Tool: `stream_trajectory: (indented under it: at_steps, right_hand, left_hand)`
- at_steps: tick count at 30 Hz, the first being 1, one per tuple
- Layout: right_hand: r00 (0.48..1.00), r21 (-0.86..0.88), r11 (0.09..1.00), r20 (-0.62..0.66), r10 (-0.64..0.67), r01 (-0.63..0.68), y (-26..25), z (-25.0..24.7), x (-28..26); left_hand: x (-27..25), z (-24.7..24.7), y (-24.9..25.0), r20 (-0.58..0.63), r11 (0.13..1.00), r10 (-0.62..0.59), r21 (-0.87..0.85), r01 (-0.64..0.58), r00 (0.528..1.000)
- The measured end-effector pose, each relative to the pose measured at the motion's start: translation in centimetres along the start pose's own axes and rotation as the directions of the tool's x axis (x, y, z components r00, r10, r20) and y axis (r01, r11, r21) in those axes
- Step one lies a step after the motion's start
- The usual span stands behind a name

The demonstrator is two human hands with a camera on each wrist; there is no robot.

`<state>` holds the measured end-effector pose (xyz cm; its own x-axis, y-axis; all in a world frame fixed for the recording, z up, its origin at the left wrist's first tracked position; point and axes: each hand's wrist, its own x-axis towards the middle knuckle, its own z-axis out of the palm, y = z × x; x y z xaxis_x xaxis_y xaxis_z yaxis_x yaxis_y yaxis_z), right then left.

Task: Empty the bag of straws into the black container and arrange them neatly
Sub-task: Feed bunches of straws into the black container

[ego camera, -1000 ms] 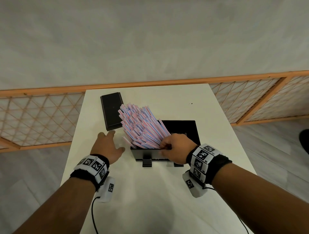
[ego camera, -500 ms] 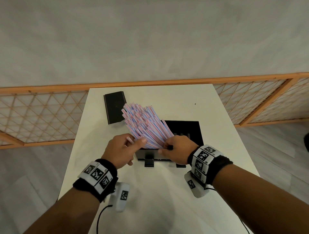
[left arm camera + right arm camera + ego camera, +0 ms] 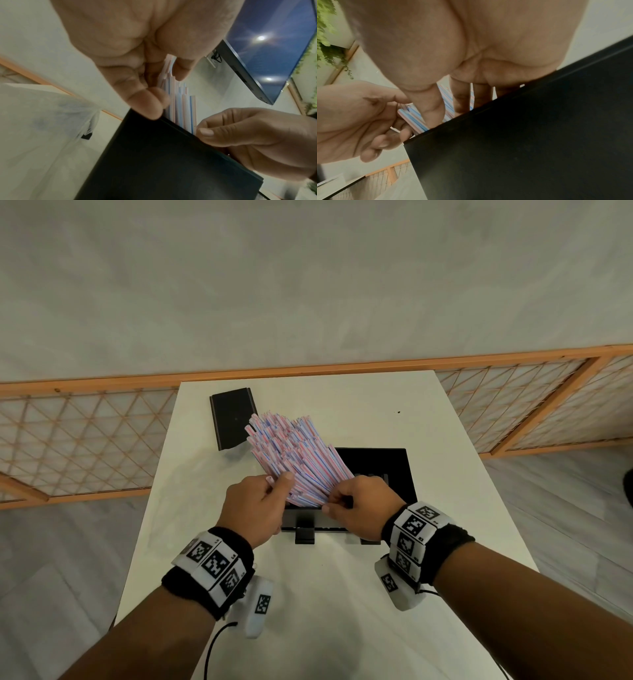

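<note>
A thick bundle of pink, blue and white striped straws [image 3: 294,457] stands in the near left corner of the black container [image 3: 380,470], fanning out up and to the left. My left hand [image 3: 277,484] pinches straws at the bundle's left side, thumb against curled fingers [image 3: 150,102]. My right hand [image 3: 334,501] curls round the bundle's lower right, with its fingers [image 3: 460,102] behind the straws and the thumb in front. The container's front wall [image 3: 154,162] hides the straws' lower ends. A clear, empty-looking plastic bag [image 3: 60,115] lies on the table left of the container.
A flat black lid [image 3: 233,419] lies at the table's far left. The white table [image 3: 325,594] is narrow, with edges close on both sides. A wooden lattice fence [image 3: 85,440] runs behind it. A dark screen [image 3: 274,54] hangs on the wall.
My left hand has come off the table, moved right to the bundle and taken hold of straws. My right hand has stayed on the bundle's lower right.
</note>
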<state>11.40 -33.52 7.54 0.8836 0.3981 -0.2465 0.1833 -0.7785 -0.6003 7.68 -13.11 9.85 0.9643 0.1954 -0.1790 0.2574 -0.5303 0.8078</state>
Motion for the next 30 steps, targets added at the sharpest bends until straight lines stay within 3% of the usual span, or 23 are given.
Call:
stream_trajectory:
  at_steps: [3, 7, 10, 15, 18, 23, 28, 30]
  right_hand:
    - [1.000, -0.010, 1.000, 0.015, 0.004, -0.004, -0.2, 0.1, -0.1]
    - [0.991, 0.091, 0.993, -0.112, -0.071, 0.081, -1.1, -0.5, -0.5]
    - [0.988, 0.098, 0.991, -0.138, -0.073, 0.087, -1.2, -1.2, -0.7]
    - [0.997, -0.063, 0.997, 0.043, 0.058, -0.055, 0.0, -1.5, -1.2]
    - [0.993, -0.044, 0.998, 0.110, 0.040, -0.035, -0.4, -1.2, -1.3]
    - [0.995, -0.044, 0.999, 0.097, -0.009, 0.013, -1.0, -0.9, -0.9]
    - [0.997, -0.017, 0.997, 0.021, -0.074, 0.074, -1.1, -1.4, -0.7]
    - [0.997, -0.006, 0.997, 0.012, -0.078, 0.078, -1.3, -2.0, -0.5]
  left_hand:
    - [-0.1, 0.2, 0.4, 0.001, 1.000, 0.011, -0.004, -0.011, 1.000]
    - [-0.1, 0.2, 0.9, -0.091, 0.973, -0.097, -0.219, 0.075, 0.991]
    - [-0.1, 0.2, 0.5, -0.005, 0.945, -0.180, -0.278, 0.172, 0.984]
    - [-0.4, 0.2, -0.5, 0.052, 0.909, -0.241, -0.337, 0.244, 0.969]
    - [-0.2, 0.5, -0.4, 0.081, 0.893, -0.275, -0.347, 0.286, 0.958]
    - [-0.2, 1.1, 0.5, 0.251, 0.861, -0.299, -0.344, 0.374, 0.921]
    - [-0.3, 1.3, 1.8, 0.253, 0.837, -0.265, -0.418, 0.352, 0.931]
    - [-0.2, 1.2, 1.8, 0.261, 0.864, -0.280, -0.351, 0.361, 0.924]
